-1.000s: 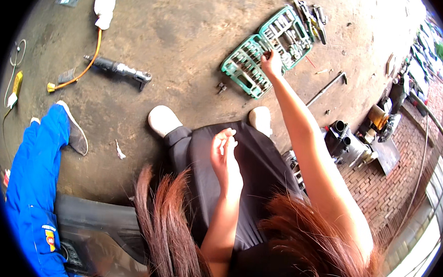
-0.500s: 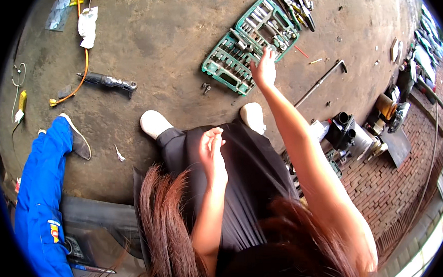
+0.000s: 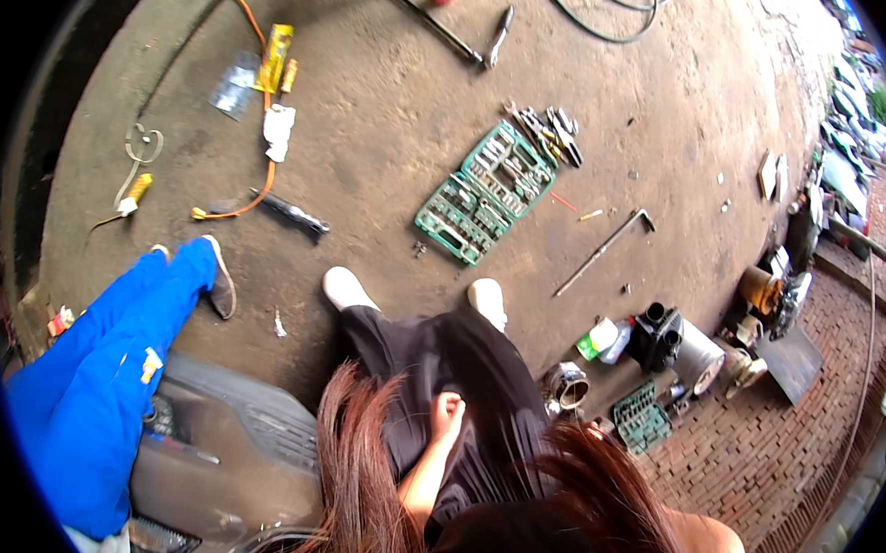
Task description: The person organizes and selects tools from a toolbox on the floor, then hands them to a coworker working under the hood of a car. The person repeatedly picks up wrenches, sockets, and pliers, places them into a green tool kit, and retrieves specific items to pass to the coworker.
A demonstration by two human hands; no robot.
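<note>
My left hand [image 3: 446, 418] hovers over the dark clothing on my lap [image 3: 478, 368], its fingers curled closed with nothing visible in them. Long hair covers most of my right arm [image 3: 704, 546]; only a small patch of what may be my right hand [image 3: 596, 432] shows beside it, fingers hidden. On the floor ahead of my shoes lies an open green socket set case [image 3: 485, 193] with sockets in both halves. Several pliers [image 3: 548, 134] lie at its far corner. To its right rests a long L-shaped bar [image 3: 605, 253].
A person in blue trousers [image 3: 110, 329] stands at left beside a car bumper [image 3: 233, 466]. A black air tool [image 3: 291, 212] and orange hose [image 3: 268, 177] lie ahead of them. Black housing parts [image 3: 654, 338] and another green case [image 3: 642, 419] sit at right, near brick paving [image 3: 730, 432].
My right hand has drawn back from over the socket set toward my body, behind my hair. My left hand has lowered and curled closed. The view now reaches farther across the floor.
</note>
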